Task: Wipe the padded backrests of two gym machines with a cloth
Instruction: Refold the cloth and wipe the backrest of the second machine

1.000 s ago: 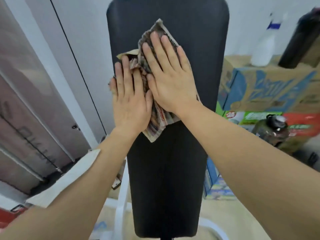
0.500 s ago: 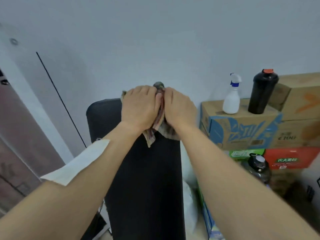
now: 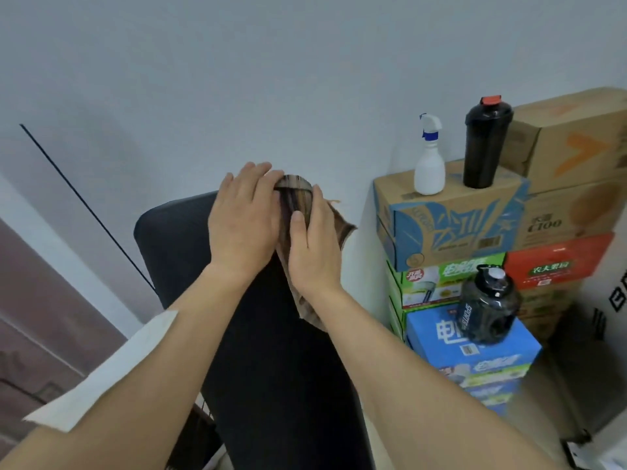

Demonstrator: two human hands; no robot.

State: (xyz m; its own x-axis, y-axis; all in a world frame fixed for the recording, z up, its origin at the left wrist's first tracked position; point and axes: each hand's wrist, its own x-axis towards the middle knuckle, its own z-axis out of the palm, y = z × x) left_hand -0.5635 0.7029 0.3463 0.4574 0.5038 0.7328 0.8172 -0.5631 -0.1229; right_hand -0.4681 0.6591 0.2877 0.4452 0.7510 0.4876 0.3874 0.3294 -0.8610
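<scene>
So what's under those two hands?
A striped cloth draped over the top of the black backrest. The left hand and right hand cover most of it, so its folds are hidden.

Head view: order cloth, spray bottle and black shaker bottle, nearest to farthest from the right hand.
1. Cloth, held by the right hand.
2. Spray bottle, to its right, on a box.
3. Black shaker bottle, farther right on that box.
</scene>
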